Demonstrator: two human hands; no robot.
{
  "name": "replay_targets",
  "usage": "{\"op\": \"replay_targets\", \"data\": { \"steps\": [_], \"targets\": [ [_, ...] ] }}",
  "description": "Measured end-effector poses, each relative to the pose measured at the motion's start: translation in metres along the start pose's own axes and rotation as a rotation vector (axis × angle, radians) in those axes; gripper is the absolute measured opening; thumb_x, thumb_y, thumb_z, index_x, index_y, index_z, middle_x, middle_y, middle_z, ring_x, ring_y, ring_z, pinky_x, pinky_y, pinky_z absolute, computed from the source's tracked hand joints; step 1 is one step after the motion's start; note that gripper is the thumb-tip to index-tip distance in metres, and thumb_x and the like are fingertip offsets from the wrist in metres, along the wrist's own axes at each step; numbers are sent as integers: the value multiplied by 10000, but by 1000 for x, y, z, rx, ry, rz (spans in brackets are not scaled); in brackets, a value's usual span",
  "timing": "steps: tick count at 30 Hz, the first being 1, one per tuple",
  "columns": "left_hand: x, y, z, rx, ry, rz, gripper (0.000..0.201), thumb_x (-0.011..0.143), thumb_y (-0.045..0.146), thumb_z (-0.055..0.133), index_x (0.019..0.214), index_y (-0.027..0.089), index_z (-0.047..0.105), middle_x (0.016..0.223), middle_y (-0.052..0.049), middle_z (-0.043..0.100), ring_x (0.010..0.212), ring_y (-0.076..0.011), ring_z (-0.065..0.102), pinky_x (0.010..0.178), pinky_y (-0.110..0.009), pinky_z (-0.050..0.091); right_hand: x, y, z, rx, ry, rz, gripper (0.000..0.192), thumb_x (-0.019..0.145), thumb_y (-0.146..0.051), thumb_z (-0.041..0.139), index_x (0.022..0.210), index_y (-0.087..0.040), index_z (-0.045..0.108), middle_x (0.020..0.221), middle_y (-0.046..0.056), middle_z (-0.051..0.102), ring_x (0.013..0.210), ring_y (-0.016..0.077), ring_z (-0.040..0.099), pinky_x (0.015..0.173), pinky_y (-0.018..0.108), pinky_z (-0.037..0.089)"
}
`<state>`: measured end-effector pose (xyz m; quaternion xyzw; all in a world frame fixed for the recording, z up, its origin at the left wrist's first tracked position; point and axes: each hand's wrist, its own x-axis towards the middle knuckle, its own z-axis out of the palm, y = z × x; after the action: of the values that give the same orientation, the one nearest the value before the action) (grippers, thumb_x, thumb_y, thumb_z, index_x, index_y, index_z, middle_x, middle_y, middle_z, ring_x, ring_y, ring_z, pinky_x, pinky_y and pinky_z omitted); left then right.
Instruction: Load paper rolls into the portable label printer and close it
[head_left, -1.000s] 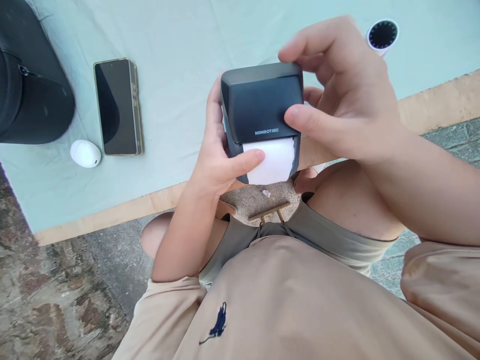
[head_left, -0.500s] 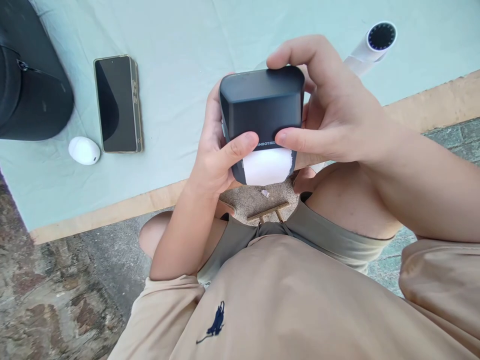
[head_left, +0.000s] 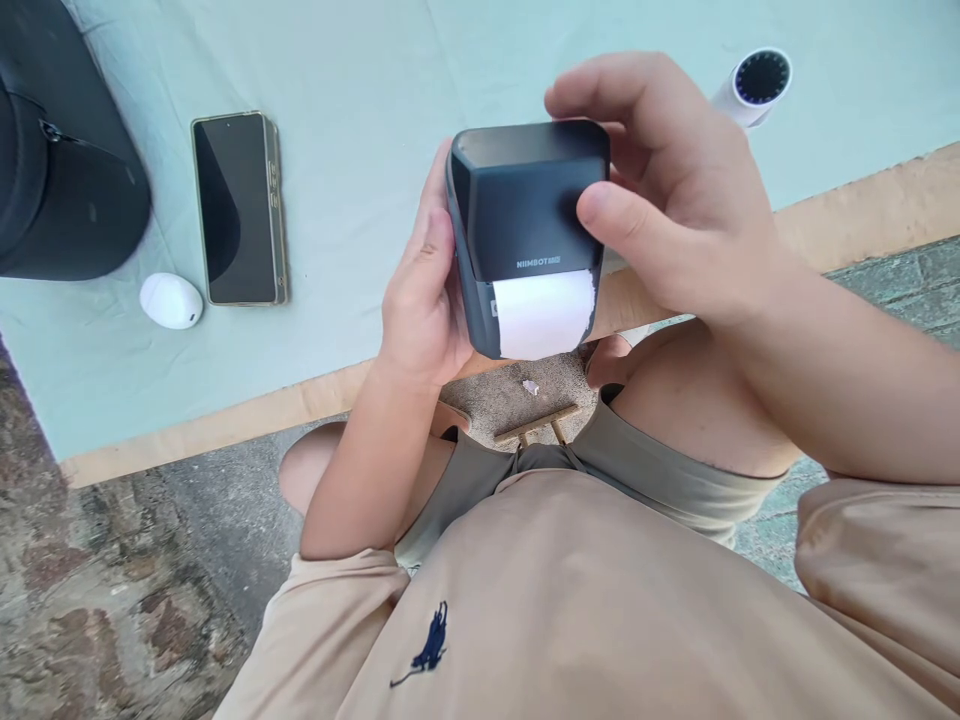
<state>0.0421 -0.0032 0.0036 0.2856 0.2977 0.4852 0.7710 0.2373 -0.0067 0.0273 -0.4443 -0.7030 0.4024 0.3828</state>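
Observation:
A black label printer (head_left: 536,215) marked NIIMBOT is held up over the table's near edge. White label paper (head_left: 547,315) sticks out of its lower end. My left hand (head_left: 427,305) is closed around the printer's left side, with the thumb along that edge and the other fingers mostly hidden behind. At the right side is my right hand (head_left: 686,190). Its thumb lies over the front's right edge, the index finger bends over the top corner, and the remaining fingers curl beside and partly behind the printer.
On the cloth-covered table (head_left: 360,90) lie a phone (head_left: 236,210) and a small white rounded case (head_left: 171,300). A black zippered bag (head_left: 67,150) stands at the far left. A white cylinder with a dark end (head_left: 761,78) is beyond my right hand.
Both thumbs have moved off the printer's lower front, the left to its side edge and the right up and outward. The lettering and more of the paper now show.

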Motion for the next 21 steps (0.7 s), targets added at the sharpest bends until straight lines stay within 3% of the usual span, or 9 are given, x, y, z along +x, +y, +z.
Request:
{"op": "replay_targets", "data": {
  "steps": [6,12,17,19,21],
  "targets": [
    [-1,6,8,97,48,-144,483,1025,590,407,1131,247,730,1309,-61,729,1502,-288,464,1209,-402,467,0,-2,-1,-8,-42,-46,522,951,-467,593,1414,-269,454,1492,19,473,1368,163,521,1069,308,567],
    [0,0,-2,88,49,-88,430,983,603,524,1067,240,739,1300,-35,738,1522,-308,428,1201,-405,482,2,1,-2,13,-73,-66,661,879,-446,697,1442,-211,442,1523,70,446,1402,160,496,1115,264,548],
    [0,0,-6,71,65,-107,377,969,553,581,1009,210,733,1179,-51,775,1488,-352,460,1186,-462,487,2,0,-5,-51,-125,-108,765,868,-458,715,1496,-169,387,1589,103,383,1479,196,442,1161,306,531],
    [1,2,-2,68,54,-100,382,972,552,569,946,204,723,1148,-56,771,1471,-347,479,1181,-453,488,0,-1,-5,-90,-91,-146,751,878,-473,702,1488,-149,406,1573,112,400,1479,201,436,1143,305,538],
    [0,3,2,85,21,-80,430,989,579,505,962,207,720,1190,-49,749,1480,-329,468,1185,-439,480,-2,-3,-6,-189,25,-210,680,882,-527,675,1419,-151,493,1474,102,490,1425,220,471,1046,316,573]
  ]
}}
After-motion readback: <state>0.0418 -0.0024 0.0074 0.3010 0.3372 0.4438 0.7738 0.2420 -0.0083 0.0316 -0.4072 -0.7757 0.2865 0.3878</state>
